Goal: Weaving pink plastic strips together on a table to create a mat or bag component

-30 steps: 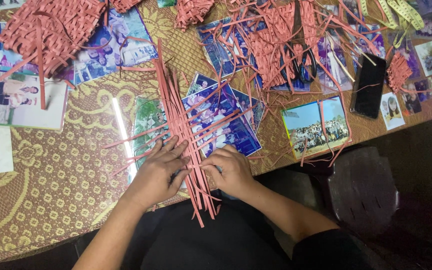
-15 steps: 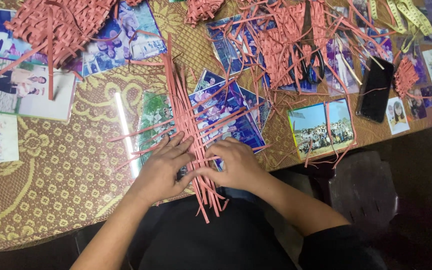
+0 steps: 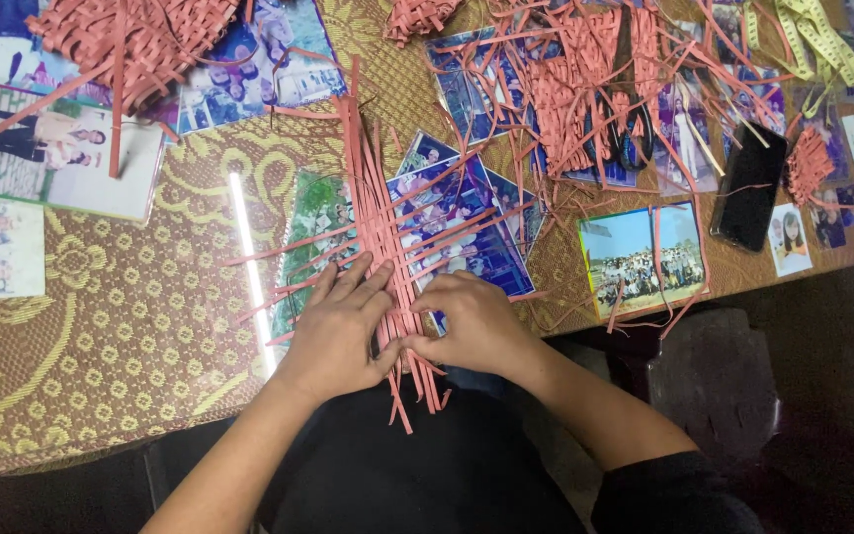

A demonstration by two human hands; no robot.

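Your left hand (image 3: 336, 331) lies flat, fingers spread, pressing down on the bundle of long pink strips (image 3: 380, 232) at the near edge of the table (image 3: 101, 336). Your right hand (image 3: 471, 321) sits just beside it on the other side of the same bundle, fingers curled over the strips; it seems to pinch one or two of them near the thumb, though the grip is hard to make out from above. The strips run away from you in a tight band, with several cross strips woven through at a slant, and their near ends hang past the table edge over your lap.

Under the weave lie overlapping printed photographs (image 3: 457, 213) on the gold patterned cloth. To your left, well apart, a finished woven pink mat (image 3: 121, 40) rests on more photographs. Ahead and to the right sits a loose tangle of pink strips (image 3: 585, 89) with black-handled scissors (image 3: 630, 129) on top. Farther right, a dark phone (image 3: 748, 188) lies face up near a yellow measuring tape (image 3: 822, 44). A single landscape photograph (image 3: 640, 259) lies near the table edge, right of your right hand.
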